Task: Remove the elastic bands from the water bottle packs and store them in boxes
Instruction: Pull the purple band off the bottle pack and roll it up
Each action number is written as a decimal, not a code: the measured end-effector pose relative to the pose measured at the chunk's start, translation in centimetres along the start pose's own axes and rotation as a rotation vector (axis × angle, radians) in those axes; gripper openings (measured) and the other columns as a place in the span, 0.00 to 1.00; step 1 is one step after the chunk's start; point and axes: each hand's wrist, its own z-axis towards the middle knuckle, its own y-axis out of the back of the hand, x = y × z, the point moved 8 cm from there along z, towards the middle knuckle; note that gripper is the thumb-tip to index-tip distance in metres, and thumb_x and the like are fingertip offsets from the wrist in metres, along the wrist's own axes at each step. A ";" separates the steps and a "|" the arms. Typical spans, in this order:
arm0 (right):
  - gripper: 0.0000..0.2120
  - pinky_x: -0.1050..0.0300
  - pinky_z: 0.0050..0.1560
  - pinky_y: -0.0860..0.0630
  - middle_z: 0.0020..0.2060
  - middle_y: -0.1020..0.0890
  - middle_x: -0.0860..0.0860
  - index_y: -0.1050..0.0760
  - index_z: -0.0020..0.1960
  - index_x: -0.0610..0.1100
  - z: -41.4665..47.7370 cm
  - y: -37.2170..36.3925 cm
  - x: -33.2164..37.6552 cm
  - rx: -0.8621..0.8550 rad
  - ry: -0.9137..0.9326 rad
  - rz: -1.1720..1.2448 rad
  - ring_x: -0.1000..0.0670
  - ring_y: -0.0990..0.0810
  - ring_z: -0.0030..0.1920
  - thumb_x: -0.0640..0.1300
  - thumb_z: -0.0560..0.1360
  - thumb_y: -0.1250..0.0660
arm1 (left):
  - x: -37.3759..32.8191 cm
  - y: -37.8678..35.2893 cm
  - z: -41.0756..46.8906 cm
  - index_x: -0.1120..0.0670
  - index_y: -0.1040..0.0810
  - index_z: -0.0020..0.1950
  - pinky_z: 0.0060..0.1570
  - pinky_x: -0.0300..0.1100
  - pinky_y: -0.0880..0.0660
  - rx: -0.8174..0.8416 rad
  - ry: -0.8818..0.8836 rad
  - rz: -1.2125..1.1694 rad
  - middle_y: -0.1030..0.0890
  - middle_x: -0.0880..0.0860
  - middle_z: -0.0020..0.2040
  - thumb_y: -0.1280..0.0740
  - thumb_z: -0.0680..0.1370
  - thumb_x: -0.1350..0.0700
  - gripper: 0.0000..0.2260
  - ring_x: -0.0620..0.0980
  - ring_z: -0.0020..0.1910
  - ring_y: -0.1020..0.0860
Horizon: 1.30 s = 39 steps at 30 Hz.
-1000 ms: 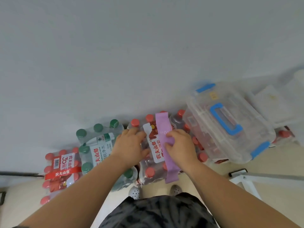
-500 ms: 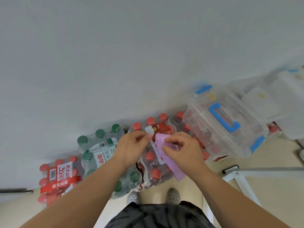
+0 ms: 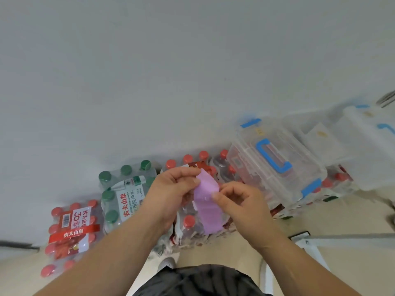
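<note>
Band (image 3: 206, 201) was wrapped round the red-cap pack (image 3: 190, 227) one second ago. It now hangs clear above that pack, pinched at its upper end by the left hand (image 3: 171, 193) and right hand (image 3: 237, 201), fingers of both curled on it. Removal from this pack is judged complete; storing remains. The nearest box (image 3: 275, 167), clear with blue handle and clips, rests on further packs at right, lid on. Reddish shapes show through it, but whether they are contents or the packs beneath cannot be told. The second box (image 3: 367, 142) lies beyond, contents not discernible.
</note>
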 end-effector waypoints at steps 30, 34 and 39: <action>0.07 0.60 0.43 0.18 0.46 0.11 0.47 0.16 0.54 0.44 -8.4 3.6 -2.5 0.364 -0.171 0.374 0.48 0.12 0.47 0.38 0.77 0.27 | 3.4 -6.2 -17.2 0.55 0.14 0.49 0.42 0.42 0.20 -0.296 -0.246 0.243 0.18 0.69 0.42 0.27 0.76 0.65 0.06 0.55 0.39 0.20; 0.04 0.56 0.39 0.19 0.40 0.14 0.42 0.18 0.46 0.45 -7.8 4.6 -1.3 0.275 -0.096 0.305 0.50 0.17 0.39 0.38 0.75 0.24 | 2.6 -7.5 -16.7 0.52 0.14 0.50 0.44 0.39 0.19 -0.225 -0.256 0.322 0.13 0.57 0.45 0.31 0.79 0.61 0.07 0.53 0.45 0.15; 0.07 0.59 0.44 0.17 0.40 0.13 0.50 0.18 0.45 0.51 -7.9 6.2 -0.1 0.114 0.028 0.305 0.52 0.14 0.41 0.41 0.73 0.22 | 1.5 -8.6 -16.0 0.50 0.13 0.49 0.43 0.35 0.21 -0.231 -0.319 0.275 0.13 0.51 0.44 0.33 0.81 0.60 0.10 0.45 0.43 0.16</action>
